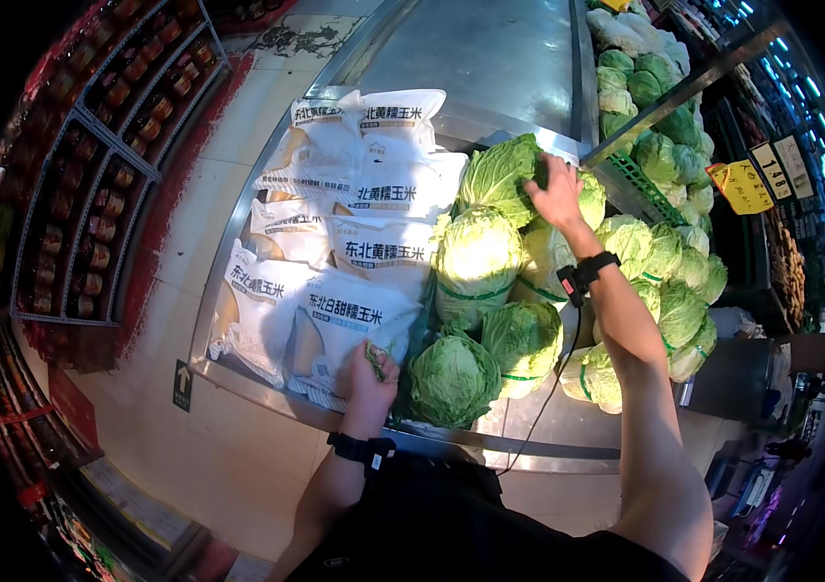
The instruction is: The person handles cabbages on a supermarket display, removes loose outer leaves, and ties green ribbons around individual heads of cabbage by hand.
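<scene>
My left hand [371, 385] is closed around a crumpled scrap of green leaf [377, 362], above the front white bag of corn [343, 320]. My right hand [558, 193] reaches to the back of a pile of napa cabbages. It touches the right end of a cabbage lying on its side [501, 178], with thumb and fingers apart; whether it grips is unclear. In front of that one stands a brightly lit cabbage [480, 251] with a green band. Nearer to me sit a round green cabbage head [455, 378] and a banded one [522, 342].
Corn bags [387, 193] lie stacked left of the cabbages. A metal rim [551, 460] edges the display counter. More banded cabbages [682, 313] and a green crate [634, 185] stand to the right, below a metal bar [682, 94]. A cable [547, 404] hangs from my right wristband.
</scene>
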`<state>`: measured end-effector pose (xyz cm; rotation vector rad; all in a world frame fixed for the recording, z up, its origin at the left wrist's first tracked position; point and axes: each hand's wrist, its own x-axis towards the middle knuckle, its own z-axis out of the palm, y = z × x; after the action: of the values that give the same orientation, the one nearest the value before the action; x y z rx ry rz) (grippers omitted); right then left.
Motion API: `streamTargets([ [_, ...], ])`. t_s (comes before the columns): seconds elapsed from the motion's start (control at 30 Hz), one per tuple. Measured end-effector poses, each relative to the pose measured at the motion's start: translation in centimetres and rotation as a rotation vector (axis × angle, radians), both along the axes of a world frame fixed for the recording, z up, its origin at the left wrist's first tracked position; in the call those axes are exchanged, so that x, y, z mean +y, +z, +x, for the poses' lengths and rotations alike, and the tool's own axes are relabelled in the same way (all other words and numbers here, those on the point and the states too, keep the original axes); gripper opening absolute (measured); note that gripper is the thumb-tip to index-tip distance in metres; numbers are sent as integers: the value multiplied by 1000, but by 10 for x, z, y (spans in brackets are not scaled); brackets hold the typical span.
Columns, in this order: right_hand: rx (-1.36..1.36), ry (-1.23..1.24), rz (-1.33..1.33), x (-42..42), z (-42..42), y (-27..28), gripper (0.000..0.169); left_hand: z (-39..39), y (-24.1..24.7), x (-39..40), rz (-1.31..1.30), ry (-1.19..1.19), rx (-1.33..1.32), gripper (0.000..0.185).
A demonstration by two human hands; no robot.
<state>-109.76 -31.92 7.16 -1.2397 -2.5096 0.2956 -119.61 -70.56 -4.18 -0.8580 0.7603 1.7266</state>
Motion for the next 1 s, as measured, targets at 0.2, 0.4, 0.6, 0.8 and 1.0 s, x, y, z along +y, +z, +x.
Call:
streamTargets([
  [0.2, -45, 8, 218, 23, -28, 5, 59, -11, -18, -16, -20, 8, 32, 25],
  [0.4, -377, 72, 104, 13, -75, 2, 48, -14, -12, -22, -105, 46, 39, 25],
  [0.6, -111, 122, 191, 42, -59, -25, 27, -18, -20, -24, -71, 38, 41, 24],
  [0.8, 730, -319, -92, 107, -21, -47, 29, -19, -23, -21, -49, 19, 49, 22],
  [1.0, 855, -422, -269, 124, 32, -41, 33, -15, -16, -16, -52, -13, 71, 23],
])
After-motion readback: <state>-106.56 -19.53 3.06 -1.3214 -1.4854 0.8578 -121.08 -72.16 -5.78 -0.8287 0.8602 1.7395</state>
